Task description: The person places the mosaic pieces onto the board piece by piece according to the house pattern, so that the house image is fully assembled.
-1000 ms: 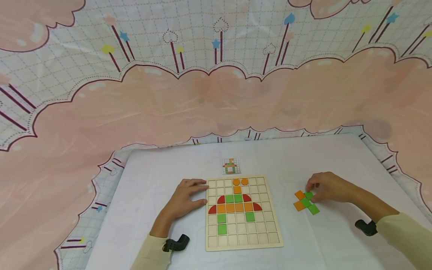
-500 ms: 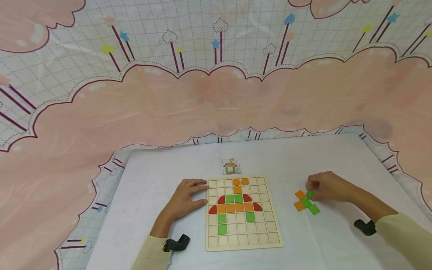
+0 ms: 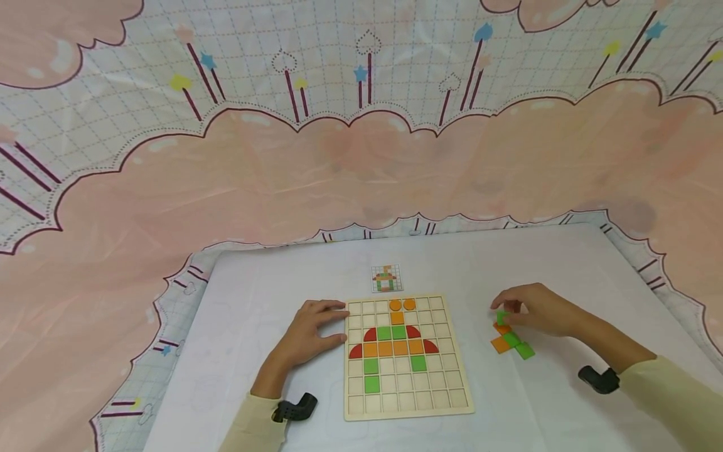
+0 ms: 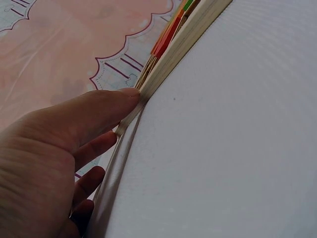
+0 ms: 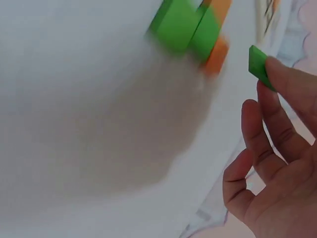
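A wooden grid board (image 3: 407, 398) lies on the white table, with green, orange and red tiles set in some of its cells. Along its left edge rests my left hand (image 3: 307, 333), thumb and fingertips touching the wood; the left wrist view shows the thumb (image 4: 111, 106) against the board's side. My right hand (image 3: 539, 311) pinches a green square tile (image 5: 258, 64) between thumb and finger, lifted off the table. Below it lie loose tiles: two orange, one of them an orange tile (image 3: 500, 344), and two green, one a green tile (image 3: 524, 350).
Behind the board lies a small pattern card (image 3: 386, 278) printed with a coloured figure on a grid. The table (image 3: 271, 276) is covered in white, and a pink patterned cloth (image 3: 361, 169) hangs beyond its far edge.
My right hand has picked the green square tile up from the loose group and moved it left, towards the board. The left hand and the board have stayed put.
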The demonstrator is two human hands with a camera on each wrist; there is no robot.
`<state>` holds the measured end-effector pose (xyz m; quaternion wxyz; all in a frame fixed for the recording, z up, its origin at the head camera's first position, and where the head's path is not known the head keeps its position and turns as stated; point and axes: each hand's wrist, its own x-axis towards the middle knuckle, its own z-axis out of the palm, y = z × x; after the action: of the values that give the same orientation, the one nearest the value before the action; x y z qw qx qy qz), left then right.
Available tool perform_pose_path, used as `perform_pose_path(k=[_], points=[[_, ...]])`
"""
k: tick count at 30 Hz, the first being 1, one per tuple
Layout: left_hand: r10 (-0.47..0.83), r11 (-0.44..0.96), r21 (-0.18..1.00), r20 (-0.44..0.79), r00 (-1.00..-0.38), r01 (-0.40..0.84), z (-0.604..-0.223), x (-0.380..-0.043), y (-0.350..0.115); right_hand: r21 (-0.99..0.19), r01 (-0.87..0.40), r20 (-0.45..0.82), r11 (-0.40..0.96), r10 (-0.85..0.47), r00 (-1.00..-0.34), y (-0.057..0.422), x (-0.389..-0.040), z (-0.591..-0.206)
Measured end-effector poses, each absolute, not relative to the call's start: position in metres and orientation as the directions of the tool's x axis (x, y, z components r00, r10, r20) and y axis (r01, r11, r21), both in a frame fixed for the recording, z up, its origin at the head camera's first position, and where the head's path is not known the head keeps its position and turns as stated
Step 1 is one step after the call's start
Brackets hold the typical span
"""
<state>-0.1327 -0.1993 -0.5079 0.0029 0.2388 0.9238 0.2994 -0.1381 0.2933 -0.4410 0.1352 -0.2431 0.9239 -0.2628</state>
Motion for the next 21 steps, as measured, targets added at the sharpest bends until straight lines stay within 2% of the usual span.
perform_pose_path(k=[8,16,21], points=[[0.440,0.708,0.555,0.138,-0.887,0.437,-0.506,-0.132,-0.199,-0.644,-0.431,-0.072,0.632,-0.611,-0.789,0.247,-0.127,-0.441],[0.445,0.708,0.551,0.139,-0.885,0.442,-0.506,-0.131,-0.199,-0.703,-0.445,-0.106,0.554,-0.701,-0.706,0.203,-0.120,-0.446],[0.448,0.703,0.553,0.145,-0.882,0.448,-0.505,-0.131,-0.199,-0.755,-0.422,-0.097,0.502,-0.722,-0.685,0.183,-0.112,-0.455]])
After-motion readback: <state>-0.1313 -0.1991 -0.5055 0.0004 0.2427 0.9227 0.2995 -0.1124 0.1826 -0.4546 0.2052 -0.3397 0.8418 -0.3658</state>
